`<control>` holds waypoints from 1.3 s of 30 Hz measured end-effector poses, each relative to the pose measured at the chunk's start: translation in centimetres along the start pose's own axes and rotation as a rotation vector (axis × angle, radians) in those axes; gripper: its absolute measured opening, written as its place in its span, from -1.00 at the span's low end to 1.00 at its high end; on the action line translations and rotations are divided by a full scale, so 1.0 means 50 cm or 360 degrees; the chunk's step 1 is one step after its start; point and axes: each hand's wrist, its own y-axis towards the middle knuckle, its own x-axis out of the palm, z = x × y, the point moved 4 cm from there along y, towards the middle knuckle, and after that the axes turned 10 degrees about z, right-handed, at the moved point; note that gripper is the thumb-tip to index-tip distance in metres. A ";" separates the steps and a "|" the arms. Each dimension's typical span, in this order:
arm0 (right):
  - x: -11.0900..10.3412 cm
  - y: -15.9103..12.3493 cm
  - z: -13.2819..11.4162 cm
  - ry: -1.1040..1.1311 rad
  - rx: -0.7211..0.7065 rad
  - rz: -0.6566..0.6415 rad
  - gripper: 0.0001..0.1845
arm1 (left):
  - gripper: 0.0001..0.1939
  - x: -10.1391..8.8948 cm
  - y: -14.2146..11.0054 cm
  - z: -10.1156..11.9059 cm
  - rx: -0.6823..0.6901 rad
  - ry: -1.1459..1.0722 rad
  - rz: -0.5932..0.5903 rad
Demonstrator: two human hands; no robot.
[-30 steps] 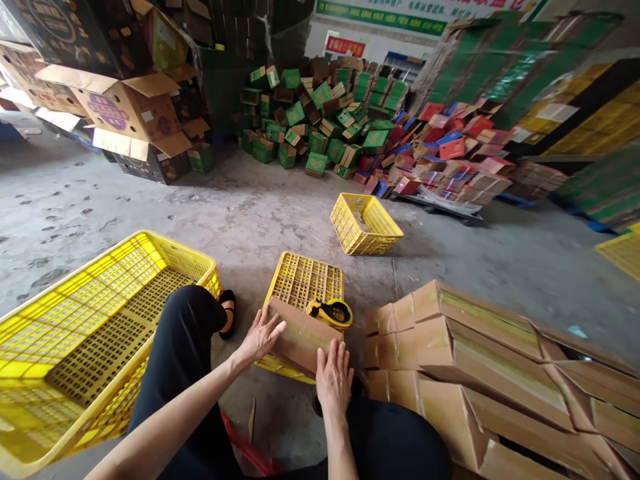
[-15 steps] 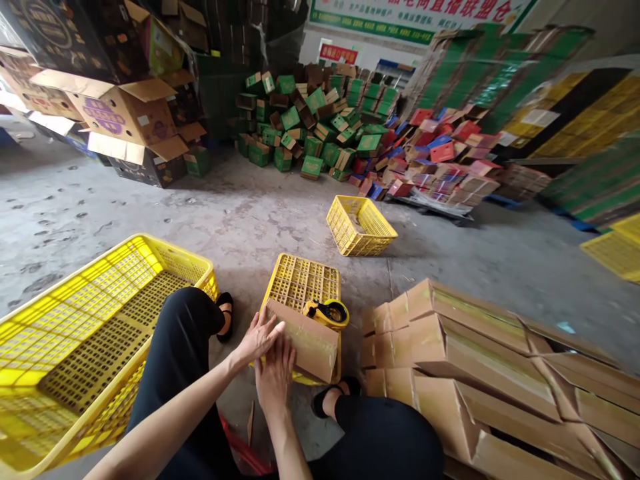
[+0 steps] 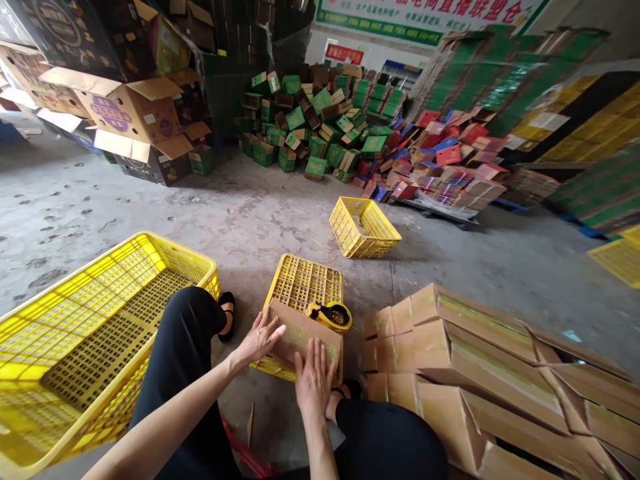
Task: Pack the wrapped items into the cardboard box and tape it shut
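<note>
A brown cardboard box with tape along its top lies on an upturned yellow crate between my knees. My left hand rests at the box's left end, fingers stretched over its top. Flat on the right part of the box lies my right hand, its fingers extended across the taped face. Just behind the box, a yellow tape dispenser sits on the crate. Neither hand grasps anything. The underside of the box is hidden.
A large yellow basket stands at my left, and stacked cardboard boxes at my right. Ahead on the floor is a smaller yellow crate. Heaps of green boxes and red boxes lie farther back.
My right hand has slid rightward along the top of the box, away from my left hand. The left hand stays at the left end. The view has shifted slightly.
</note>
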 end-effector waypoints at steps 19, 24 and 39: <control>0.077 -0.032 -0.115 0.0179 -0.0181 0.0068 -0.30 | -0.25 0.046 0.006 0.132 -0.0247 -0.0005 0.0055; 0.042 -0.023 -0.071 0.0104 -0.0198 0.0012 -0.34 | -0.37 0.030 -0.001 0.102 -0.0142 -0.0079 -0.0001; 0.048 0.004 -0.094 0.0197 -0.0005 0.0136 -0.33 | -0.37 0.025 -0.006 0.066 -0.0432 -0.0091 0.0043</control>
